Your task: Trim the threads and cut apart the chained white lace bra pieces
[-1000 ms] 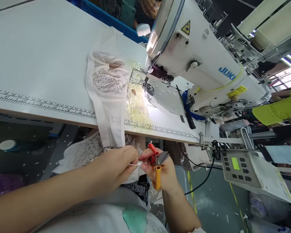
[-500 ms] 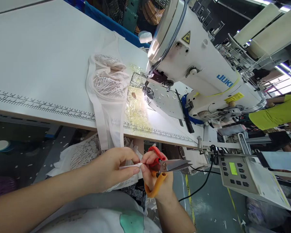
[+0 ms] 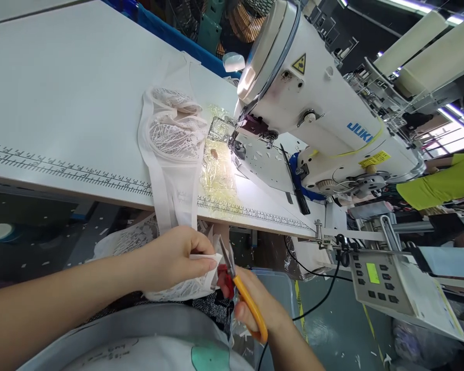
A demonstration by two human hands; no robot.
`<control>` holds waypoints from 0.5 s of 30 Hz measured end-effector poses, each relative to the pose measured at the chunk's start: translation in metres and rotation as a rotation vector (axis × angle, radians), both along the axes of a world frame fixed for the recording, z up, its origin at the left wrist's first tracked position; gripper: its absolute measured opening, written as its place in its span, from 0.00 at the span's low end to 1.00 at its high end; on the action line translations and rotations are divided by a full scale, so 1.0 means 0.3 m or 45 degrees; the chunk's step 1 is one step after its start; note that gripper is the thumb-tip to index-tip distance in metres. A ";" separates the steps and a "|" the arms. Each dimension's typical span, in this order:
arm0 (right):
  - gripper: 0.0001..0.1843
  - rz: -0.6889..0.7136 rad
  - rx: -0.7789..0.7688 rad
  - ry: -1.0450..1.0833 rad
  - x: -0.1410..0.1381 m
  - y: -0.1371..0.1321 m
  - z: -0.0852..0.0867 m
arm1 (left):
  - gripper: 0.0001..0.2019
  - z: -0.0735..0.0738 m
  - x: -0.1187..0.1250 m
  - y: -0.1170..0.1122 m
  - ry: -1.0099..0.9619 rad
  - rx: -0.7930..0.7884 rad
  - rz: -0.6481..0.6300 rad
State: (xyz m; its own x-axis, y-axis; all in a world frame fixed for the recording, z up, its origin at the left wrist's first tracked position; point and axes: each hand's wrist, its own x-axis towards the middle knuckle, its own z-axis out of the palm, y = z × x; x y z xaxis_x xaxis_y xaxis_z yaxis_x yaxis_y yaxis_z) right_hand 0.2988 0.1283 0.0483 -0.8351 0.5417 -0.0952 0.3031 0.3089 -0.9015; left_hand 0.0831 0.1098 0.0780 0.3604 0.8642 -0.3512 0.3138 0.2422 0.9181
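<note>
My left hand pinches the edge of a white lace bra between thumb and fingers, above my lap. Gripped in my right hand is a pair of scissors with one orange and one red handle. Their blades point up and away from me, close beside the pinched white edge; whether they touch it I cannot tell. Another pale lace bra lies on the white table, its band hanging over the front edge toward my left hand.
A white sewing machine stands on the table, black tweezers by its bed. Ruler markings run along the front edge. A control panel sits at right, a plastic bin below. A person's yellow-green sleeve shows far right.
The scissors have swung from pointing right to pointing up, beside the cloth in my left hand. My right fingers have let go of the white edge and now work the handles.
</note>
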 end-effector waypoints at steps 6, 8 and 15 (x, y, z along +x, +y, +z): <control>0.36 0.025 0.185 -0.202 -0.001 -0.025 -0.019 | 0.10 0.006 -0.006 0.028 0.060 -0.140 0.008; 0.35 0.016 0.201 -0.263 -0.007 -0.025 -0.011 | 0.10 0.006 -0.008 0.031 0.061 -0.153 0.024; 0.32 -0.046 0.165 -0.223 -0.005 -0.029 0.000 | 0.12 -0.002 -0.011 0.028 0.005 -0.179 0.053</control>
State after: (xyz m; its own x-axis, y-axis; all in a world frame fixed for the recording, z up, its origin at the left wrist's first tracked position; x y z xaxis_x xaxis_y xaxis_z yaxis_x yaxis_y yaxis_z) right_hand 0.2974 0.1197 0.0483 -0.7917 0.5884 -0.1646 0.4646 0.4048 -0.7876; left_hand 0.0799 0.1184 0.0773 0.3237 0.8203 -0.4716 0.3046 0.3815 0.8727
